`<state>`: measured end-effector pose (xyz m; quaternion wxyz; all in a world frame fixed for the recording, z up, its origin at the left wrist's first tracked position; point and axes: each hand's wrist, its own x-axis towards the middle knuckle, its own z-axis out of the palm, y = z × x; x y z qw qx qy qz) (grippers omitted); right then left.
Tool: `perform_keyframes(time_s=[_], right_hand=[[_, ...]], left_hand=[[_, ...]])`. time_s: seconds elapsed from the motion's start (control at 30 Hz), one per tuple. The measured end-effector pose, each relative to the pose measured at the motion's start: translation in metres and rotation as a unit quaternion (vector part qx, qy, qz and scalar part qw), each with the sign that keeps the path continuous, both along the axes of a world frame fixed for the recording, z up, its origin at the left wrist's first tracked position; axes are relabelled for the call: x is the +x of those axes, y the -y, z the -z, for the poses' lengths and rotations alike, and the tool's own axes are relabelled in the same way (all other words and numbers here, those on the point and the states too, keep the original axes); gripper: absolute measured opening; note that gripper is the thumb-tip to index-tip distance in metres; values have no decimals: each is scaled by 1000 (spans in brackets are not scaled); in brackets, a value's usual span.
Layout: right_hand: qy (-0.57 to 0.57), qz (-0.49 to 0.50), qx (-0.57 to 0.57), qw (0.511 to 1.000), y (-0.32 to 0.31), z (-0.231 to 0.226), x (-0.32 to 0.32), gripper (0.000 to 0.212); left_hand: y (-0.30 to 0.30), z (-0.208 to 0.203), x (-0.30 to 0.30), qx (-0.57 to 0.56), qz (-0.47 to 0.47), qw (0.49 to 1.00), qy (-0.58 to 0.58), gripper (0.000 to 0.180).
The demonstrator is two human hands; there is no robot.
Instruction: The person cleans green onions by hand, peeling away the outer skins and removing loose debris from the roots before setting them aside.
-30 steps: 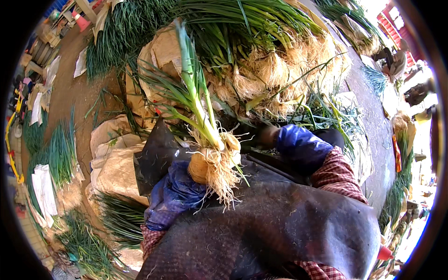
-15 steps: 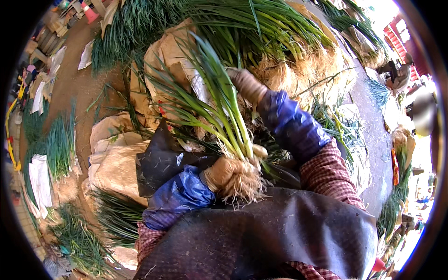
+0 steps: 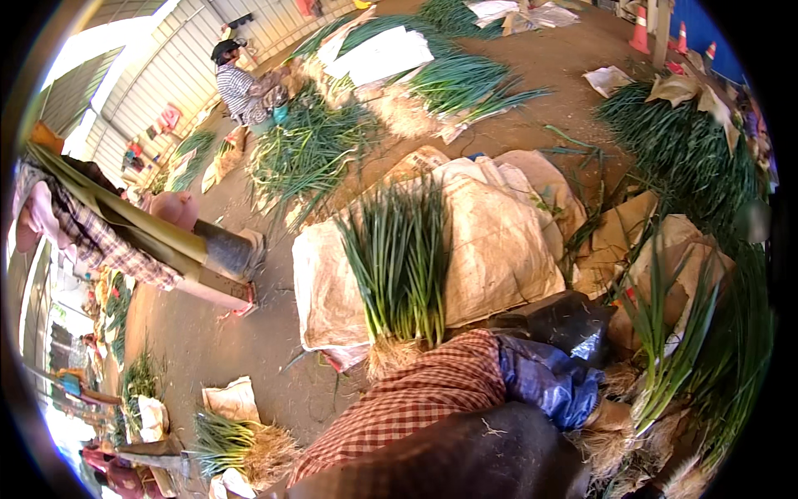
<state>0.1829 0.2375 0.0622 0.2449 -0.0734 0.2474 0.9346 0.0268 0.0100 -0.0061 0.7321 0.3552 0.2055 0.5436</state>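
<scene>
At the lower right, my left hand point(image 3: 611, 415), in a tan glove with a blue plastic sleeve cover point(image 3: 549, 378), is closed round the root end of a bunch of spring onions point(image 3: 665, 366). The green leaves stand up and fan out above the hand, while pale stringy roots hang below it. Beside my left forearm, another bunch of spring onions point(image 3: 399, 266) lies on a tan sack point(image 3: 499, 249), its roots toward me. My right hand is out of the picture. A dark apron point(image 3: 465, 457) covers my lap.
A large heap of spring onions point(image 3: 682, 133) lies at the right. More piles point(image 3: 316, 145) spread at the far side, where a seated person point(image 3: 241, 87) is. Another person point(image 3: 150, 224) stands at the left. Orange cones point(image 3: 640, 33) are at the far right.
The view has swung left, bringing the sack with its bunch and two people into sight. My left hand still grips its spring onions, now at the lower right; my right hand has left the picture.
</scene>
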Motion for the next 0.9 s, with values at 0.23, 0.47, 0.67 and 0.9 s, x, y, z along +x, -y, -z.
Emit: perform_keyframes(time_s=[0.23, 0.47, 0.67, 0.9], right_hand=[[-322, -89, -637, 695, -59, 69, -10, 61], [-688, -14, -701, 186, -10, 25, 4, 49], [-770, 170, -600, 138, 47, 6, 10, 35], [-458, 105, -879, -84, 107, 5, 9, 15]], left_hand=[[1, -3, -5, 2, -1, 1000, 25, 38], [2, -9, -22, -155, 48, 968, 191, 38], [2, -36, -25, -175, 38, 958, 225, 53], [2, -48, -14, -246, -32, 958, 142, 50]])
